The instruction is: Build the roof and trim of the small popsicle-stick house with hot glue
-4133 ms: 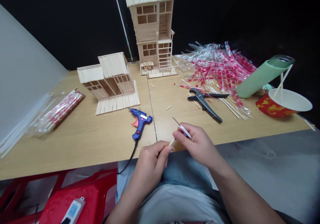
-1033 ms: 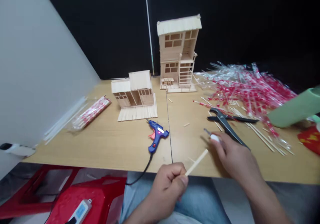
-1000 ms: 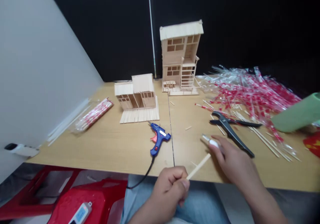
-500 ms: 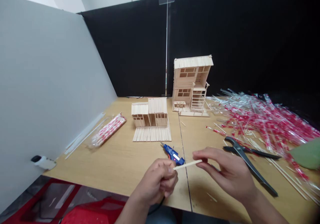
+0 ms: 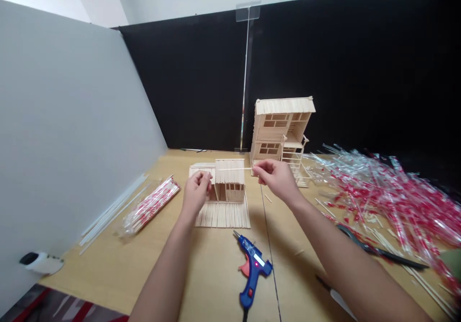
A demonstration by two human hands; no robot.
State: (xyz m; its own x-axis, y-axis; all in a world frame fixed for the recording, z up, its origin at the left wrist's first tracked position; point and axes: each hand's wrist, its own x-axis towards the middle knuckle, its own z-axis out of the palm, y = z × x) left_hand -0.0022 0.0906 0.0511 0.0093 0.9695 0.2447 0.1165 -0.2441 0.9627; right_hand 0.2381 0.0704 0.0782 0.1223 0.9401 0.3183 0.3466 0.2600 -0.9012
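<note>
A thin wooden stick (image 5: 248, 169) stretches across the roof of the small stick-built house (image 5: 222, 216). Thumb and fingers of my right hand (image 5: 275, 175) pinch its right end, just off the roof's right edge. My left hand (image 5: 196, 190), fingers pinched together, is at the stick's left end over the lower roof section; that end blends into the pale roof. Whether the stick touches the roof I cannot tell. Nearer to me lies a blue glue gun (image 5: 254, 267) with an orange trigger and a small red light, nozzle toward the house.
A taller two-storey stick house (image 5: 277, 120) stands behind my right hand. Clear and red wrappers (image 5: 382, 187) heap up at right, with dark-handled cutters (image 5: 382, 251) partly behind my right forearm. At left lie a pack of sticks (image 5: 151, 204), pale glue sticks (image 5: 111, 211) and a white bottle (image 5: 42, 263).
Both hands have moved forward, away from me, carrying the stick from above the near table to the small house's roof. The glue gun is now uncovered, and the view has shifted.
</note>
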